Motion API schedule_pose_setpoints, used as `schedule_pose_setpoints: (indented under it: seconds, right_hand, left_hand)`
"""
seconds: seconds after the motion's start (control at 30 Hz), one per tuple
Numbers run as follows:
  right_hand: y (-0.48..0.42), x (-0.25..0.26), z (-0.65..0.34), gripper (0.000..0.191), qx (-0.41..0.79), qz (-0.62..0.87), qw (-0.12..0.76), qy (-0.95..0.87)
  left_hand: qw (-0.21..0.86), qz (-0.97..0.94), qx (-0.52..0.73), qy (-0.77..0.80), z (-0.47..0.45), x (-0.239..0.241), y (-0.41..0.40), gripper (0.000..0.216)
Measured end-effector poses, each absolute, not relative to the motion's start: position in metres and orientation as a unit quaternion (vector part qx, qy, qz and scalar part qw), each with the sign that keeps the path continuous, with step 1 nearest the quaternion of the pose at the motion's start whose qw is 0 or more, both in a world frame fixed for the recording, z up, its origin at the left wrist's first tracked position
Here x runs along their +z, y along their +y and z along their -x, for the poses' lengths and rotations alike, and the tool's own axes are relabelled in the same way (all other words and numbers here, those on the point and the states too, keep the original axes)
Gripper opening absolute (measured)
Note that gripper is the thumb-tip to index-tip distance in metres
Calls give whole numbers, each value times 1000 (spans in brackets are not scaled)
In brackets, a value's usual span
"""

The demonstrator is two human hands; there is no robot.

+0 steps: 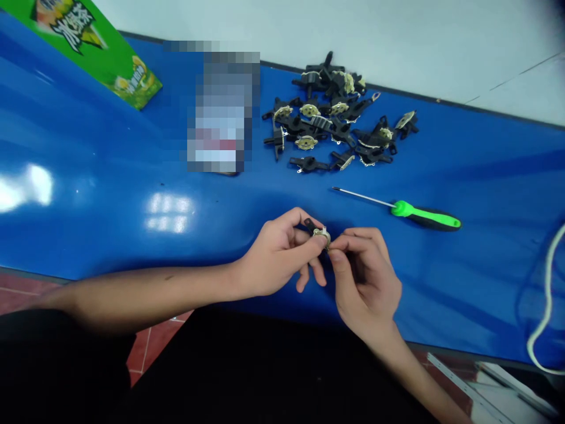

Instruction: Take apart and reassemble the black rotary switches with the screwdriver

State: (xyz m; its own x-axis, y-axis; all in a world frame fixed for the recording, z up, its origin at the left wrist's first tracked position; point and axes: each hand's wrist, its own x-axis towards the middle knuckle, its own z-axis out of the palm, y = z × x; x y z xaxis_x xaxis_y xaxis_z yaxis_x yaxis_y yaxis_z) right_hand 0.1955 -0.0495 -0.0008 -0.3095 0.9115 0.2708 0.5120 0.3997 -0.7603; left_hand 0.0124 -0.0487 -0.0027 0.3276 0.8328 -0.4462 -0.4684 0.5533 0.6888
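My left hand [282,253] is closed on a small black plastic part with a brass-coloured metal plate [322,235], thumb on top and fingers beneath. Against the right edge of this part, my right hand [366,271] pinches with thumb and forefinger. Whatever lies between those two fingertips is too small to make out. Beyond the hands lies a loose pile of similar black parts with metal plates [306,142]. A screwdriver [424,217] with a green and black handle rests on the blue table [132,235], its tip pointing left.
At the upper left lies a green drink carton [128,76]. A blurred-out rectangular object [220,118] is beside the pile. On the right a white cable [547,294] hangs over the table's edge. A pale wall [397,53] borders the far side.
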Motion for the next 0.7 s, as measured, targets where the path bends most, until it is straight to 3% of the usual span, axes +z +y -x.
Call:
schedule_pose_setpoints:
  seconds: [0.27,0.7]
  right_hand:
    - [-51,-3,-196,14,155,448,313,-823]
    - [-49,-1,-191,12,122,422,261,-860]
  left_hand:
    - [772,-255,396,426,-11,-2,-52,32]
    - [778,-270,345,450,-8,2,-48,24]
